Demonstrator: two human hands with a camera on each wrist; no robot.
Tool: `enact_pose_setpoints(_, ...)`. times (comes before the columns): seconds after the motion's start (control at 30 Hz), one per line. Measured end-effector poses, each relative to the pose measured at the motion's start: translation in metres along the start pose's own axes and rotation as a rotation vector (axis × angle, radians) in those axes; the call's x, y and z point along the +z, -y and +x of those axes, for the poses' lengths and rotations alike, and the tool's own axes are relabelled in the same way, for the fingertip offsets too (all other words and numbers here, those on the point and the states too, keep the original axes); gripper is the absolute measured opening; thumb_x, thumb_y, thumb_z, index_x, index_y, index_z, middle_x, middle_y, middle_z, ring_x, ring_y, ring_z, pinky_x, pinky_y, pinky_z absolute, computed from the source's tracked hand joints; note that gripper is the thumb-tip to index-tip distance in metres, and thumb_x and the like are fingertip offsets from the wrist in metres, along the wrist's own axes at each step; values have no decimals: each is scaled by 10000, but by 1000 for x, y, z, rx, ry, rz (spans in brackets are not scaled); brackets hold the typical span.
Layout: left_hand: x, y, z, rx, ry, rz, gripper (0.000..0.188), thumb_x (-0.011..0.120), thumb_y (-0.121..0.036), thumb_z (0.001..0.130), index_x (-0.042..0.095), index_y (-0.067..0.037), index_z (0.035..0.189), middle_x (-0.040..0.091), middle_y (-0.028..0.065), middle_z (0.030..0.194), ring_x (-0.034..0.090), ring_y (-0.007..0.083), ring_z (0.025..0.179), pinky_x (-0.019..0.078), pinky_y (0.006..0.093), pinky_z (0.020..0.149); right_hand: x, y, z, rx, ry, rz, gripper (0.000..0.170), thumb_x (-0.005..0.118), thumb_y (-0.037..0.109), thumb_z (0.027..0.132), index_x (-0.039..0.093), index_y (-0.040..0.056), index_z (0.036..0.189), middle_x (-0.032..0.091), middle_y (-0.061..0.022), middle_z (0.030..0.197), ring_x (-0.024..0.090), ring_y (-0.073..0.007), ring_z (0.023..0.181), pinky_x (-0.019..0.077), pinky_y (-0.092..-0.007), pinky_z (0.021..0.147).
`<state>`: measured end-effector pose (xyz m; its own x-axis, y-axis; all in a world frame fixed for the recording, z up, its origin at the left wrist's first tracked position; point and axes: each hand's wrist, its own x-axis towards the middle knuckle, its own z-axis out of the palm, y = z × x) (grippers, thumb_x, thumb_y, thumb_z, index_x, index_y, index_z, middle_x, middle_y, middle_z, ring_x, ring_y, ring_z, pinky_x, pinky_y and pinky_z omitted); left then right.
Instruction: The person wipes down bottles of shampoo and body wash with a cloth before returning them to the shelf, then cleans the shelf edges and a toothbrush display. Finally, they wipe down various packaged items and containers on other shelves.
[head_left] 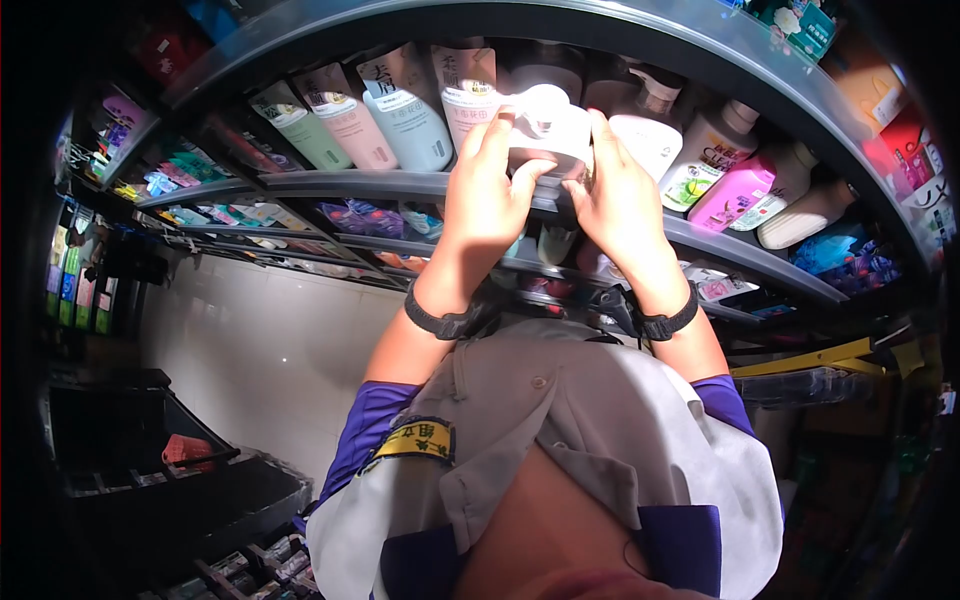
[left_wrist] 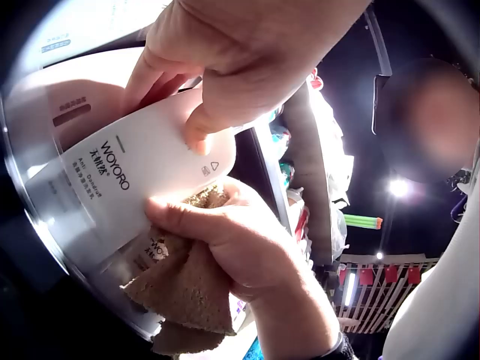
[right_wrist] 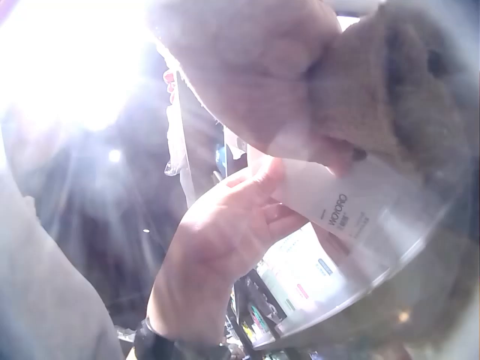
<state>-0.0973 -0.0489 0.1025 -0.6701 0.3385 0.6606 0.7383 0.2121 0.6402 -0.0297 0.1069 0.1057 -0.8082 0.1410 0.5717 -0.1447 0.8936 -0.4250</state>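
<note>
A white WOYORO pump bottle [head_left: 558,135], marked anti-dandruff, is held between both hands at the shelf's front. My left hand [head_left: 482,195] grips one side, its thumb on the labelled face and its fingers behind. From the other side my right hand [head_left: 622,205] holds it, thumb against the front in the left wrist view. Bunched in that right hand is a rough brown cloth [left_wrist: 187,289], which hangs down beside the bottle. The white pump head [head_left: 545,105] points toward me in the head view.
Pale green [head_left: 312,138], pink [head_left: 360,135] and light blue bottles [head_left: 410,130] stand left of the hands. To the right are a Clear bottle [head_left: 708,160] and a purple-pink bottle [head_left: 733,195]. A shelf rail [head_left: 370,183] runs along the front. Lower left, a black cart [head_left: 110,430] stands on the floor.
</note>
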Motion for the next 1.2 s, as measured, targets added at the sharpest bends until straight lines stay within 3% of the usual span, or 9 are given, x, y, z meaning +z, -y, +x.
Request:
enact_pose_setpoints(0.2,-3,-10,5,59,-7,140,552,759,-112,814,534,28,1298,623,210,1121,646,382,979,529,410,836,5,-1,-5,-50,-127,30,791,785,66,755,404,56,1447,569,-218,1324,605,-398,1146,522,-415,933)
enact_pose_setpoints(0.27,-4,-11,6,58,-10,222,538,766,-149,813,556,0,1284,629,193,1061,642,381,944,531,416,814,7,-3,-6,-161,-208,-30,737,765,58,780,435,85,1439,564,-199,1344,601,-386,1164,521,-416,941)
enact_pose_setpoints(0.47,-3,-9,6,63,-43,263,548,790,-177,789,581,-36,1276,600,176,951,633,361,855,526,421,762,0,3,-7,-140,-190,-33,646,738,40,800,498,101,1396,557,-155,1371,599,-351,1184,530,-395,935)
enact_pose_setpoints(0.67,3,-3,13,129,-103,316,520,809,-170,761,626,-40,1230,590,163,897,624,341,809,519,413,730,-4,2,1,-191,-192,-60,660,739,29,769,502,94,1382,561,-150,1364,598,-339,1188,528,-385,935)
enact_pose_setpoints(0.97,14,-3,17,127,-125,389,534,799,-176,773,605,-41,1252,611,162,935,655,358,849,536,422,730,-15,5,-1,-129,-106,20,667,740,87,782,473,97,1394,543,-163,1373,581,-345,1202,510,-386,972)
enact_pose_setpoints(1.1,18,-3,10,107,-131,445,555,774,-142,792,568,-5,1289,601,177,1006,652,366,877,538,428,764,-26,-4,-13,-187,-123,47,610,749,98,780,533,114,1350,525,-143,1400,568,-334,1228,520,-381,962)
enact_pose_setpoints(1.17,20,-4,8,179,-220,527,535,769,-95,793,585,13,1284,587,147,1047,614,247,764,534,337,729,-36,-9,-20,-186,-142,63,572,753,75,773,563,95,1312,540,-148,1376,587,-340,1195,524,-388,952)
enact_pose_setpoints(1.2,20,-6,6,120,-187,506,542,770,-82,783,582,12,1281,571,143,1095,617,218,773,540,331,747,-40,-16,-23,-188,-221,84,557,754,61,769,572,81,1296,549,-155,1355,592,-342,1178,523,-393,950)
